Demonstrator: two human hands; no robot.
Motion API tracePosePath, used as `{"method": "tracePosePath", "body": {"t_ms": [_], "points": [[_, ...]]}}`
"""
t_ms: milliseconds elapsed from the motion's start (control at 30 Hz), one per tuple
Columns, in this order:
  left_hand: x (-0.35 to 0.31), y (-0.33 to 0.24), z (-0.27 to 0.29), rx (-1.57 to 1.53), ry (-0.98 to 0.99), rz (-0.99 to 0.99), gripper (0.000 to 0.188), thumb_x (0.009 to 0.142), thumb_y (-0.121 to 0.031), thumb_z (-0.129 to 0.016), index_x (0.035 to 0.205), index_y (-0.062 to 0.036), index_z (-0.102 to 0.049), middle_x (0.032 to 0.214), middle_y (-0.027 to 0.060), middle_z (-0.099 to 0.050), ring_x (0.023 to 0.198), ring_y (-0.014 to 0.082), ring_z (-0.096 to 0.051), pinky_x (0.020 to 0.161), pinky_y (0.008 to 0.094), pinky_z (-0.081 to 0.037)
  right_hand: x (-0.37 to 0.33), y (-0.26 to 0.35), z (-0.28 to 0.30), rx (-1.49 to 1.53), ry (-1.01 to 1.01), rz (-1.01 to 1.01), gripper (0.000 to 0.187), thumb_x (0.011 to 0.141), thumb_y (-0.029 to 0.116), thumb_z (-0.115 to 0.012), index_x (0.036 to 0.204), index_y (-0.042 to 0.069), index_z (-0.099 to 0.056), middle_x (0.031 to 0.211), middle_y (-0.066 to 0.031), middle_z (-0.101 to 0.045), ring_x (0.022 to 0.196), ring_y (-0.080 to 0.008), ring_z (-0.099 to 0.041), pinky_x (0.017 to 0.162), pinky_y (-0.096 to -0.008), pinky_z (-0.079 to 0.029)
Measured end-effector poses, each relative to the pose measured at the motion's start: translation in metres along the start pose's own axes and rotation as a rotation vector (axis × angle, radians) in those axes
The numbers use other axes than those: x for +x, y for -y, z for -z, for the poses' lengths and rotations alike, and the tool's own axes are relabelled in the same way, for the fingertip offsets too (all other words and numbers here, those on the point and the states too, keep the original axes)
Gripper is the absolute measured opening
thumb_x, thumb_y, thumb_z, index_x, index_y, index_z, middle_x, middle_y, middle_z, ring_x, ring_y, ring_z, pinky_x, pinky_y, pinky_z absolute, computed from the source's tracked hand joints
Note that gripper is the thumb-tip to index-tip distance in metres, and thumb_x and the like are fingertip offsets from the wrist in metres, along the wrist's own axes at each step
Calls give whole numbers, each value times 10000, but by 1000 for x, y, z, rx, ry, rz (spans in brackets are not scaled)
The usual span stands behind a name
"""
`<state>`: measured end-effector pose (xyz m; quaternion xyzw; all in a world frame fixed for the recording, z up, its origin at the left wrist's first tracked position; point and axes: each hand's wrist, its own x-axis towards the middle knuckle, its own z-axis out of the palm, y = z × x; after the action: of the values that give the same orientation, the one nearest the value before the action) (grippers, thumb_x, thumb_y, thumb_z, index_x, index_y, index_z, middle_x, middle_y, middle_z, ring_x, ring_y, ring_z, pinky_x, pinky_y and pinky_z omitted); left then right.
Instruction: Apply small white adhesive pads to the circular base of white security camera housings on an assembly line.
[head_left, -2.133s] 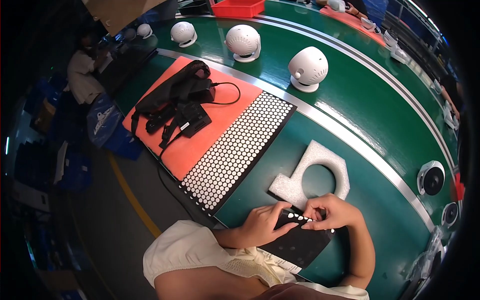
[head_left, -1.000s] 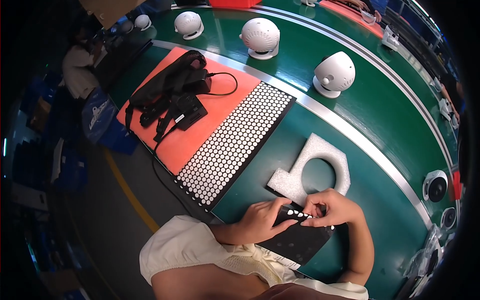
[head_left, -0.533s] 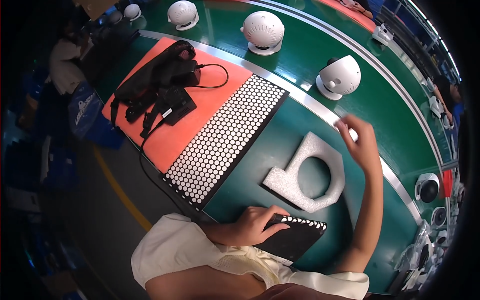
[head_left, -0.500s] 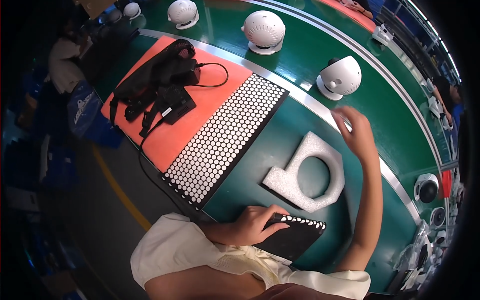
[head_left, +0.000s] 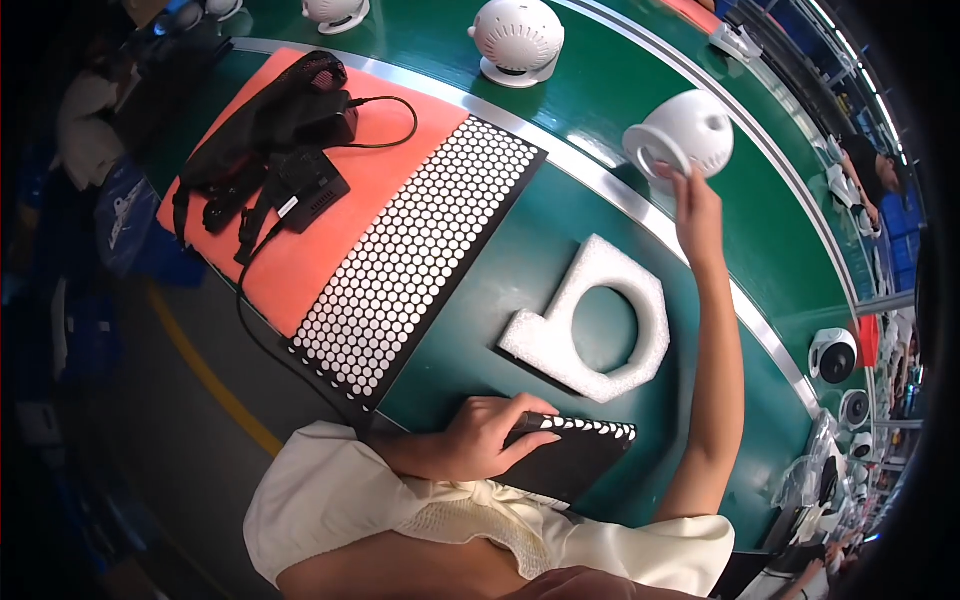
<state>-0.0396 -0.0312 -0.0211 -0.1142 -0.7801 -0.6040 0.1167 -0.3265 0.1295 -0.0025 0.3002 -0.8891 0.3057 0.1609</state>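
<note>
Head view: right hand (head_left: 695, 205) grip pinching tilted white dome (head_left: 682, 136), left hand (head_left: 490, 440) flat on black sheet (head_left: 575, 458).

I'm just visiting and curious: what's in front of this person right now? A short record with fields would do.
Setting: green conveyor belt beside a green worktable
Right hand: reaching out, gripping the base of a tilted white round device on the belt
Left hand: resting on a black sheet of small white dots
Between the hands: white foam block with a round hole
Further left: large black sheet of white discs over an orange mat, black corded gear on it
Also on belt: another white round device
</note>
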Motion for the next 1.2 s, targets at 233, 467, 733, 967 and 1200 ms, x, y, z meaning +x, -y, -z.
{"method": "tracePosePath", "body": {"t_ms": [233, 467, 733, 967, 1200], "points": [[-1, -1, -1, -37, 18, -35, 211, 708, -105, -669, 843, -15, -534, 592, 84, -545, 479, 196, -544, 440, 279, -404, -100, 95, 100, 1463, -87, -390, 203, 910, 191, -344, 1011, 21, -389, 953, -71, -479, 937, -172, -474, 843, -329, -386], [-2, -5, 4, -107, 43, 91, 214, 697, -99, -690, 687, -23, -490, 465, 38, -433, 379, 116, -424, 390, 246, -337, -158, 107, 68, 1694, 28, -632, 288, 906, 239, -351, 1067, 3, -388, 1032, -218, -544, 987, -269, -524, 876, -375, -399], [1, -1, 6, -128, -3, 59, 252, 685, -100, -700, 617, -23, -469, 467, 53, -394, 376, 124, -382, 381, 251, -290, -149, 115, 110, -292, 112, -248, 110, 777, 74, -537, 702, -5, -525, 629, -144, -480, 545, -281, -413, 500, -327, -343], [0, 4, 6, -179, 53, -33, 335, 652, -130, -729, 507, -24, -447, 445, 66, -389, 363, 176, -384, 368, 277, -285, -145, 165, 84, 219, 356, 234, 200, 638, 85, -655, 816, 28, -588, 705, -65, -508, 597, -212, -458, 533, -294, -360], [-1, 5, 4, -102, 34, 37, 338, 616, -177, -757, 518, -23, -473, 453, 60, -430, 370, 179, -418, 367, 284, -313, -142, 164, 69, 254, 359, 294, 239, 610, 95, -664, 829, 33, -592, 716, -47, -496, 608, -194, -453, 526, -282, -349]]}}
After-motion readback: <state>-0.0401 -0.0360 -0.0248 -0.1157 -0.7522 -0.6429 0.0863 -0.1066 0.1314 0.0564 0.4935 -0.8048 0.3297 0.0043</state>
